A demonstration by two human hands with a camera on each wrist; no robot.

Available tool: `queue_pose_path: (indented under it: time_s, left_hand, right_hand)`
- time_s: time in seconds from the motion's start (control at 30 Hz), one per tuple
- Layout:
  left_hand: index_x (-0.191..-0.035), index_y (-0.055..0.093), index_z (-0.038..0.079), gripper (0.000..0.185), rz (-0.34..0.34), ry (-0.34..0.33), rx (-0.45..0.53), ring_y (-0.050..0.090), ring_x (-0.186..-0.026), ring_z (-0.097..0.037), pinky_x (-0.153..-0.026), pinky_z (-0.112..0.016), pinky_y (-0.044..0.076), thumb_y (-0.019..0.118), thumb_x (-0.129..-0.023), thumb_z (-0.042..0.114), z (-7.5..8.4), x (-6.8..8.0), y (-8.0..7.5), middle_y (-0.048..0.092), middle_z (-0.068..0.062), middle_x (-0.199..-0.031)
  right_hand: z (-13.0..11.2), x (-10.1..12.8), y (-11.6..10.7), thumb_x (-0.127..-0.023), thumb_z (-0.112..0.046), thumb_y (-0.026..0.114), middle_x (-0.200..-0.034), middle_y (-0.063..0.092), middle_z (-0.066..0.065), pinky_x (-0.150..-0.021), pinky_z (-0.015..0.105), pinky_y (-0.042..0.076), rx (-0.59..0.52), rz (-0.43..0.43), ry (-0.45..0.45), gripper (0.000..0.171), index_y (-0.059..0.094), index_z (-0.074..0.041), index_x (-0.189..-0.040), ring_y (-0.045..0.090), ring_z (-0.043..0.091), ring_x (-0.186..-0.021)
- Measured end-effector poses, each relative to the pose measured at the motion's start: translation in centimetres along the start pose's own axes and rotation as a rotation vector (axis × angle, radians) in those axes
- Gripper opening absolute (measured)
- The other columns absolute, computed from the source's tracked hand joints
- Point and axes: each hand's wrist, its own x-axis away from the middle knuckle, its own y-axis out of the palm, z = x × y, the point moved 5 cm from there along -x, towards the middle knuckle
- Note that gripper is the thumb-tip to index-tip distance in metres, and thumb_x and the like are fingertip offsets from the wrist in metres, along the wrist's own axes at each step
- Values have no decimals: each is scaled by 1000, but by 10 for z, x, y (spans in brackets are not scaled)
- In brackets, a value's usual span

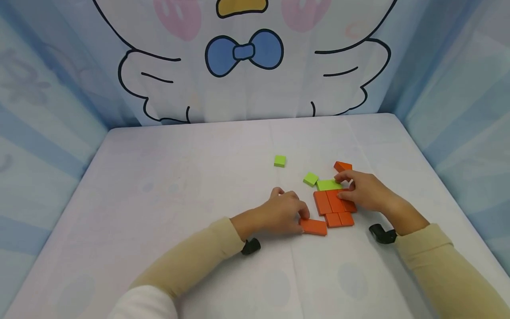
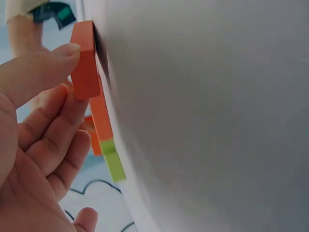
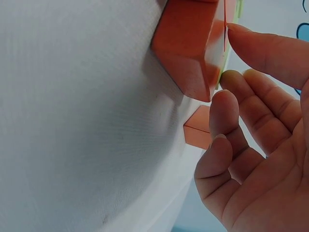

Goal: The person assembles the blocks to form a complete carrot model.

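Note:
My left hand (image 1: 282, 213) pinches a flat orange block (image 2: 86, 63) between thumb and fingers, at the lower left of a joined group of orange blocks (image 1: 323, 204). In the left wrist view the block appears tilted, a dark gap beside it. My right hand (image 1: 368, 190) is over the group's right side, thumb at the top of the orange blocks and fingers by a green block (image 1: 327, 185) along their far edge. Its fingers are loosely bent, with a gap between thumb and fingertips in the right wrist view. The hand hides part of the group's right side.
Two small green blocks (image 1: 280, 161) lie beyond the group, one close to the long green block. A loose orange wedge-like block (image 1: 343, 166) lies behind my right fingers. Dark wrist devices (image 1: 382, 234) show under both wrists. A printed curtain stands behind the white table (image 1: 159, 186).

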Motion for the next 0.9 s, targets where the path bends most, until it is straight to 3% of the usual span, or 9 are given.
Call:
queue_pose_path:
  time_s: [0.3,0.63,0.8,0.9]
  left_hand:
    - [-104,72,26,20,-16,52,-121,49,-109,-6,-104,-51,27,78,-88,34,32,-3,16,61,20,-93]
    - [-105,67,29,22,3,115,-246,47,-104,-6,-97,-48,31,77,-88,40,55,-13,22,59,22,-92]
    - [-103,66,30,24,38,105,-273,47,-100,-5,-96,-45,31,77,-87,44,60,-18,21,55,22,-88]
    - [-109,66,29,30,62,75,-266,45,-101,-6,-94,-43,31,77,-86,45,61,-20,19,56,20,-95]
  right_hand:
    - [0,0,-1,-92,-17,73,-110,58,17,-69,34,47,-5,8,-7,44,57,0,-129,52,27,-88]
    - [0,1,-2,-92,-15,73,-109,58,17,-67,34,46,-22,11,-12,42,58,0,-128,51,26,-85]
    - [0,1,-2,-92,-16,73,-108,59,17,-67,34,47,-21,13,-14,42,58,0,-128,51,25,-85]
    - [-1,2,-2,-92,-15,73,-109,59,17,-67,33,48,-17,15,-17,42,58,0,-128,52,25,-85]
